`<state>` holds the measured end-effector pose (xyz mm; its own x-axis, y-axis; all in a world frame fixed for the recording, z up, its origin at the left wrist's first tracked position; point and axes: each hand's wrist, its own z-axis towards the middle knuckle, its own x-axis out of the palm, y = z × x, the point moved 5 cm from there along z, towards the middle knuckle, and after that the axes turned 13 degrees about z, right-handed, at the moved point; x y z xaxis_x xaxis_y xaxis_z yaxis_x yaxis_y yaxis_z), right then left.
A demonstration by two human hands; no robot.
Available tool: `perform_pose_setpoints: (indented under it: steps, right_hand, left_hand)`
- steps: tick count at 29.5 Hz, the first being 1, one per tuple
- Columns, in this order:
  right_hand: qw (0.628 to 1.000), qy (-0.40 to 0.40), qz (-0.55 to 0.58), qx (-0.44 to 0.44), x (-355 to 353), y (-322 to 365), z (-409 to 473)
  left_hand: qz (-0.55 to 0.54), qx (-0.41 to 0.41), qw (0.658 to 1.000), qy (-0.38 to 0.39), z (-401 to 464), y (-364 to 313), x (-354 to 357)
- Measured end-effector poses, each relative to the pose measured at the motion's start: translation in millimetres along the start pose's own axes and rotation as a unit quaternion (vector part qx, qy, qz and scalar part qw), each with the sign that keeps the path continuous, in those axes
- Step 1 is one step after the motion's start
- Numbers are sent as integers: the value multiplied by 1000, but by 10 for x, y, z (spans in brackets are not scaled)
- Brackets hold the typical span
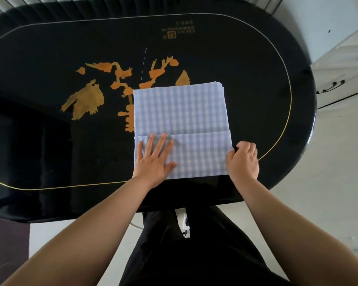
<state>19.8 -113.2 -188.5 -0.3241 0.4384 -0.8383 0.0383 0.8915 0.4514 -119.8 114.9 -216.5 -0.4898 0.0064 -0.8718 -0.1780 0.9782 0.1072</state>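
Note:
A blue-and-white checked cloth (pixel 180 112) lies folded flat on the black oval table (pixel 39 141), with its near part folded over as a band across the front. My left hand (pixel 153 159) presses flat on the near left part of that band, fingers straight and spread. My right hand (pixel 243 159) sits at the cloth's near right edge, its fingers curled and pinching the edge of the folded band.
The glossy table carries gold bird and flower decoration (pixel 87 100) and a thin gold border line. A loose thread (pixel 143 65) lies beyond the cloth. A white cabinet with dark handles (pixel 339 75) stands at the right. My dark trousers (pixel 194 244) are below the table's front edge.

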Motion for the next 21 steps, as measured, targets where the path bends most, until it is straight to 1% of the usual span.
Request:
perform_pose_setpoints:
  steps: [1, 2, 3, 4, 5, 6, 7, 9, 10, 13, 15, 17, 21]
  right_hand:
    - [995, -29, -2, -92, -15, 139, -43]
    - [978, -32, -4, -206, 1, 325, -104]
    - [949, 2, -35, -313, 80, 499, -160]
    - [915, 68, -98, -385, 215, 602, -188]
    - [886, 146, -173, -404, 346, 606, -152]
    - [868, 215, -228, -385, 428, 539, -64]
    - [861, 252, -257, -360, 454, 425, 51]
    - [852, 273, -272, -354, 398, 231, 254]
    - [842, 286, -279, -362, 361, 169, 317]
    - [820, 322, -277, -384, 246, 114, 382]
    - [819, 344, -247, -387, 207, 110, 425]
    - [820, 374, -214, -377, 150, 123, 492]
    - [804, 390, -243, -378, 7, 54, 615]
  left_hand:
    - [-1, 0, 1000, 5, 14, 0, 12]
    - [1, 1, 1000, 7, 17, -1, 21]
    - [1, 1, 1000, 10, 20, -4, 24]
    - [-4, -1, 1000, 12, 20, -4, 30]
    - [-18, -7, 1000, 15, 21, 11, 37]
    - [-41, -19, 999, 22, 24, 48, 44]
    - [-66, -34, 997, 28, 32, 111, 56]
    - [-93, -52, 994, 34, 41, 249, 79]
    - [-92, -45, 994, 33, 33, 300, 85]
    - [-92, 11, 995, 25, -2, 438, 105]
    - [-98, 36, 994, 18, -43, 608, 109]
    - [-61, 73, 995, 20, -88, 789, 124]
    - [-37, 127, 991, 37, -64, 981, 120]
